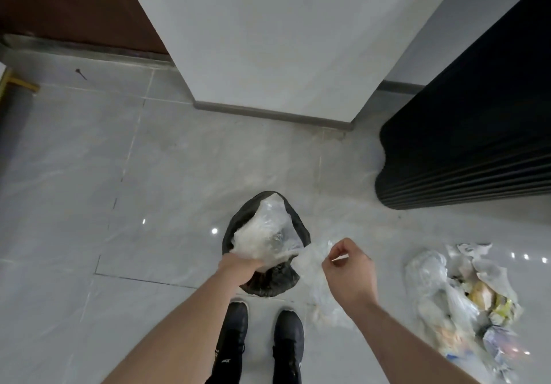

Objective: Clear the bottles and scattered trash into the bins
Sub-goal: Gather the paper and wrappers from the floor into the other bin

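Note:
A small round bin (pixel 238 222) lined with a black bag stands on the floor just ahead of my shoes. Over its mouth I hold a crumpled clear plastic bag (pixel 268 228). My left hand (pixel 241 265) grips the bag's lower left part at the bin's near rim. My right hand (pixel 348 270) pinches a thin stretched end of the same plastic to the right of the bin. A heap of scattered trash (pixel 459 297), plastic bags and wrappers with yellow scraps, lies on the floor to the right.
A white pillar (pixel 268 40) rises beyond the bin. A black ribbed cabinet (pixel 477 133) fills the right side. My black shoes (pixel 259 342) stand below the bin. A small dark object (pixel 81 74) lies on the grey tile floor far left.

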